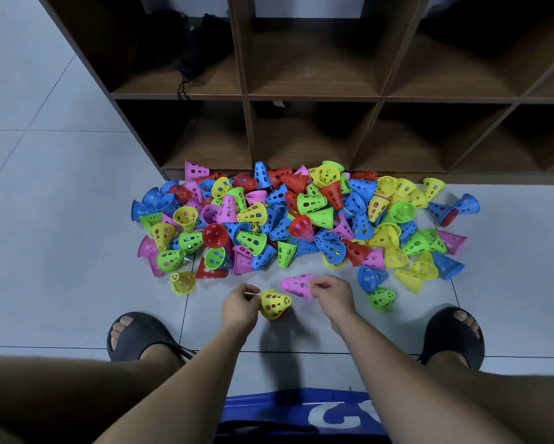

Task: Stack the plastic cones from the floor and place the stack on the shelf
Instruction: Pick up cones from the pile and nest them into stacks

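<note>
The left grip pinches a yellow perforated plastic cone, the right grip a pink perforated plastic cone. They are held close but apart, probably for nesting.

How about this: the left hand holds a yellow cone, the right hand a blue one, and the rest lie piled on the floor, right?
Not quite: in the head view the right hand holds a pink cone, not a blue one. The left hand does hold a yellow cone, and the other cones lie piled on the floor.
</note>
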